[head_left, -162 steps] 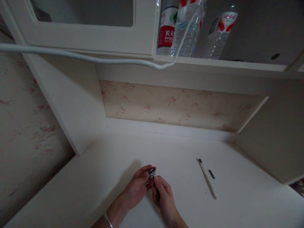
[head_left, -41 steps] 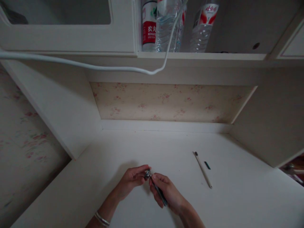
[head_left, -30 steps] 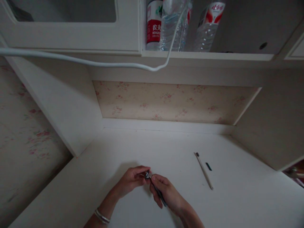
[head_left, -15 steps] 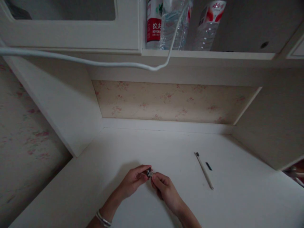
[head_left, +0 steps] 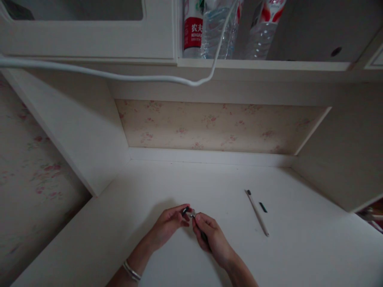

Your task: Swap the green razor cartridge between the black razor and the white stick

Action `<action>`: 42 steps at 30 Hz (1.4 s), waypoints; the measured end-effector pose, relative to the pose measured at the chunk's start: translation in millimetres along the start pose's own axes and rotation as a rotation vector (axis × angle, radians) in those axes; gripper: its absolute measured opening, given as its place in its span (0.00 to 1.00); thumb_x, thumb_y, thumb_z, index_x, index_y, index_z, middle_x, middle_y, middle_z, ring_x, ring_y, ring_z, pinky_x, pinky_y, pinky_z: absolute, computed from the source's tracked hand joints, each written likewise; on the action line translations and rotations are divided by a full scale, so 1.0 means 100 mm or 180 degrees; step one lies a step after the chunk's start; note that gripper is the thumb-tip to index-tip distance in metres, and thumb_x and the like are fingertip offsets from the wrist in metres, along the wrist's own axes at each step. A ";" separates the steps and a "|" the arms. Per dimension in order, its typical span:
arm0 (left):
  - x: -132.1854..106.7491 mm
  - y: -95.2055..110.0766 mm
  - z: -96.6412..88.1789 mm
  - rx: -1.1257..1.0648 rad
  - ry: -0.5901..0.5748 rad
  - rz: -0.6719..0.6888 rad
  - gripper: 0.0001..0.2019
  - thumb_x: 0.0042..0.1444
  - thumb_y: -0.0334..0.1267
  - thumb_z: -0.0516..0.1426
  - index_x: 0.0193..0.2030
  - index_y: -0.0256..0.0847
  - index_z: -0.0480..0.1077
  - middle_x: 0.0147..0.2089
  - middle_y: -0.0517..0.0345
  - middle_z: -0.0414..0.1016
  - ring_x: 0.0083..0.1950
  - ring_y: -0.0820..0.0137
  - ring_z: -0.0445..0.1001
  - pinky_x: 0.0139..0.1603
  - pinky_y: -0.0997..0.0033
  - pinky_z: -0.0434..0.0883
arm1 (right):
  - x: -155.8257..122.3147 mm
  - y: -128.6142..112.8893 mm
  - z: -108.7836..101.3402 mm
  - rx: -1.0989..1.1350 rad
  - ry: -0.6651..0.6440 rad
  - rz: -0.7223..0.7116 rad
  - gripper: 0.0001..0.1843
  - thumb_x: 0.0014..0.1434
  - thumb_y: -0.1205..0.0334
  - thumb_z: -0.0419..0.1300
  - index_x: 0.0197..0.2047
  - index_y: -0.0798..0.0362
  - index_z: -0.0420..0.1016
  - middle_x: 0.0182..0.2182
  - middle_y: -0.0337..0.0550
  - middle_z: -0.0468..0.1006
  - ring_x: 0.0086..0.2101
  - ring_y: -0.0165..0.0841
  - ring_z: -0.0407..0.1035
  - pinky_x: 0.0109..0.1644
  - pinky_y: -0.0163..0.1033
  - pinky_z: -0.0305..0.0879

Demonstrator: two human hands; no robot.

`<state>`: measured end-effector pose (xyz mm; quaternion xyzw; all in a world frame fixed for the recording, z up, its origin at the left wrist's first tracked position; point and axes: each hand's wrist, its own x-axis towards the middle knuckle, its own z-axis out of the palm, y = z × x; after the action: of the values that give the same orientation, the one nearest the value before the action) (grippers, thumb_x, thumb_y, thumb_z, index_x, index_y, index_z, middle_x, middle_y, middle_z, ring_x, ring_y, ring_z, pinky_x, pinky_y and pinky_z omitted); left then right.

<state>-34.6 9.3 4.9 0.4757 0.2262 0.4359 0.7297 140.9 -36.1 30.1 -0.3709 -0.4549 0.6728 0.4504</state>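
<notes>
Both my hands meet low over the white desk (head_left: 185, 187), near its front middle. My left hand (head_left: 169, 223) pinches a small dark piece (head_left: 186, 210) at its fingertips; a silver bracelet (head_left: 131, 272) circles that wrist. My right hand (head_left: 209, 235) is closed round a slim dark stick-like object (head_left: 204, 237) whose shiny metal tip (head_left: 193, 214) points at the left fingertips. The two parts are almost touching. What the object is cannot be made out in the dim light.
A thin cream stick (head_left: 257, 213) with a dark end lies to the right, with a small dark cap-like piece (head_left: 263, 207) beside it. Above, a shelf holds water bottles (head_left: 215, 28), and a white cable (head_left: 119, 75) hangs across. Side panels wall the desk.
My hands have stayed together at the same spot. The left fingertips have shifted on the metal tip, and a small dark piece now shows between them. The stick and cap on the desk lie unmoved.
</notes>
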 end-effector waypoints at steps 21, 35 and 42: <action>-0.01 -0.06 0.01 -0.0621 -0.0169 -0.0307 0.25 0.52 0.48 0.65 0.55 0.42 0.71 0.58 0.43 0.68 0.52 0.61 0.68 0.49 0.64 0.64 | 0.01 0.20 0.22 -0.0353 0.0427 -0.0393 0.29 0.60 0.33 0.54 0.30 0.55 0.66 0.17 0.31 0.53 0.16 0.23 0.43 0.17 0.31 0.38; 0.01 -0.07 0.00 -0.0535 -0.0246 -0.0291 0.25 0.51 0.48 0.65 0.55 0.41 0.71 0.56 0.43 0.69 0.50 0.60 0.68 0.48 0.63 0.64 | 0.02 0.19 0.20 -0.0858 0.0595 -0.0707 0.29 0.64 0.36 0.51 0.30 0.55 0.70 0.20 0.36 0.58 0.20 0.28 0.50 0.22 0.33 0.46; 0.02 -0.07 -0.01 -0.0614 -0.0366 -0.0202 0.24 0.50 0.47 0.66 0.52 0.40 0.73 0.52 0.45 0.72 0.50 0.62 0.69 0.50 0.64 0.65 | -0.01 0.17 0.22 -0.0947 0.0597 -0.0873 0.27 0.66 0.40 0.51 0.32 0.56 0.73 0.20 0.35 0.57 0.21 0.28 0.50 0.23 0.32 0.46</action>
<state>-31.7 10.7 -1.3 0.4201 0.1559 0.4043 0.7973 116.6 -46.7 21.2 -0.4289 -0.5515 0.4933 0.5183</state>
